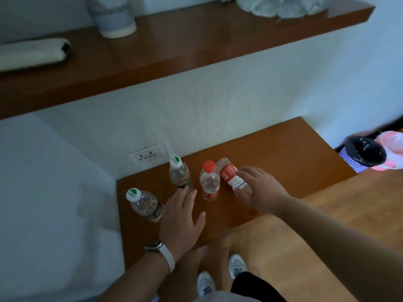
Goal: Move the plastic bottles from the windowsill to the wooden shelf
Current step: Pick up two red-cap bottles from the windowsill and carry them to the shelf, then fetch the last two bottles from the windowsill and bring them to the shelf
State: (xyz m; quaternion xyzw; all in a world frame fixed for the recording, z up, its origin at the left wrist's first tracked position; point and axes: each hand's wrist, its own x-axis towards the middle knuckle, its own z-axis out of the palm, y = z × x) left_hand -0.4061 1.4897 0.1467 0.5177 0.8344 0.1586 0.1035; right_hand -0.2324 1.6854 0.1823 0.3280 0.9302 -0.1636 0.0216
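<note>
Several clear plastic bottles stand on a low wooden ledge (283,153). Two have green-and-white caps: one at the front left (145,204), one behind it (179,173). A red-capped, red-labelled bottle (209,182) stands upright in the middle. Beside it a second red-labelled bottle (233,174) is tilted over, with my right hand (259,188) shut around its lower half. My left hand (182,216), with a watch on the wrist, hovers open and flat between the two green-capped bottles, its fingertips just in front of the rear one. The long wooden shelf (196,51) runs above.
On the upper shelf sit a pale cylindrical vase (114,17), a white folded umbrella (32,54) and a crumpled clear plastic bag (281,4). A wall socket (146,156) is behind the ledge. A black-lined bin (364,153) and a pink bag (392,149) stand at right.
</note>
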